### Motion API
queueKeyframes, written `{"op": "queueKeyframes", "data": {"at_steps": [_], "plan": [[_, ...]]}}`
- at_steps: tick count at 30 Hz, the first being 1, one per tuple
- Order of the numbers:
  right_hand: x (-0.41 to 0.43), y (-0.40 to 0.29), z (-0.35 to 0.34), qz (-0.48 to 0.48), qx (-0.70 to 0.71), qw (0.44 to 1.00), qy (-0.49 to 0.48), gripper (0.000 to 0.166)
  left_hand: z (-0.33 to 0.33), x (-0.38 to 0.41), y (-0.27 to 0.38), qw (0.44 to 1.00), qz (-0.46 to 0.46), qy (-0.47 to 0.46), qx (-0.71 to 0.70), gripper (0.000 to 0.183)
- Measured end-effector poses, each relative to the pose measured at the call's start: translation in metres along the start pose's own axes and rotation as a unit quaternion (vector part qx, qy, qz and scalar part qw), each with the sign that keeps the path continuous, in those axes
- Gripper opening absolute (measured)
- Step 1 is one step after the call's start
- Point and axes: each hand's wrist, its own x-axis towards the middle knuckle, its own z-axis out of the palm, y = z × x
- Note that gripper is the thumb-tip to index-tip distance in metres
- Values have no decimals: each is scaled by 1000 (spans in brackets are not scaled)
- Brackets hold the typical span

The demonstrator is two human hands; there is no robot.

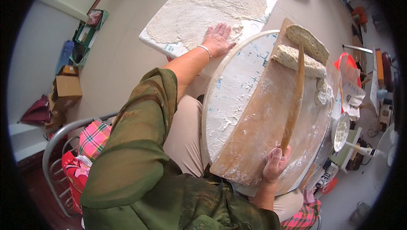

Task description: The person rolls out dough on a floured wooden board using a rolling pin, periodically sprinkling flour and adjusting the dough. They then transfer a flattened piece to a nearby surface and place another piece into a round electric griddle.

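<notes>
My left hand [219,40], a bracelet at its wrist, lies palm down with fingers spread at the near edge of a thin, speckled dough sheet [203,10]. The sheet covers much of a white low table [152,40]. In my right hand [276,163] is the near end of a tapered wooden rolling pin [294,106]. The pin's far tip rests over two thick speckled dough logs [306,42] on a floured wooden board [254,125]. A small dough piece [321,97] sits below the logs. The board lies on a round, flour-dusted white table [232,83].
A white bowl [341,132] holding flour stands right of the board, near a red basin [348,59]. Cardboard boxes [68,90] and green crates [86,34] line the left wall. A metal-framed chair [52,144] with pink plaid cloth is at lower left.
</notes>
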Motion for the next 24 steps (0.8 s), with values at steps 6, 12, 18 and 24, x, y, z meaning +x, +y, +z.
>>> {"op": "queueKeyframes", "data": {"at_steps": [6, 12, 18, 24], "plan": [[2, 2, 1, -12, -4, 1000, -6, 28, 14, -10, -2, 997, 72, 10, 14, 76], [3, 3, -1, 2, -2, 1000, 7, 26, -13, -31, 1, 997, 69, -35, -4, 70], [3, 11, -9, 14, -34, 999, -7, 26, -11, -37, -4, 986, 161, -34, -17, 65], [-30, 0, -38, -182, -389, 902, 32, 31, -87, -71, 16, 971, 6, 114, -210, 63]]}}
